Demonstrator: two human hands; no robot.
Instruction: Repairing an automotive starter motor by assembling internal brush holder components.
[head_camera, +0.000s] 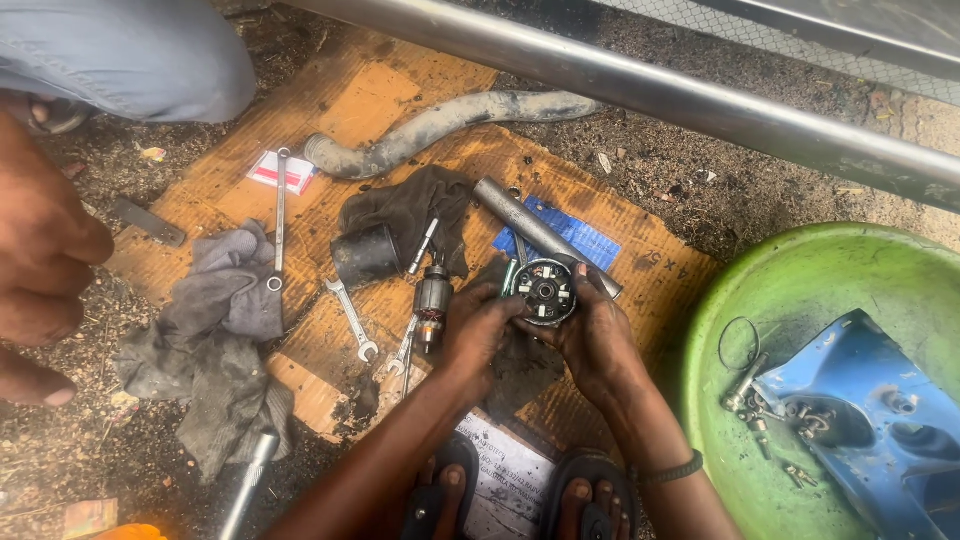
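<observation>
Left hand (478, 325): grips round motor end-plate (545, 291) — frame centre.
Right hand (597, 335): clasps its other side.
Armature (432, 299): just left — on cardboard (360, 100).

Far side of the round motor part (545, 291) behind grimy fingers (500, 312); blue casing (870, 400) cut off at right edge.

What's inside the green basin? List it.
Inside the green basin: a blue metal cover, a wire ring, and loose bolts. Whatever lies beneath the cover is hidden.
</observation>
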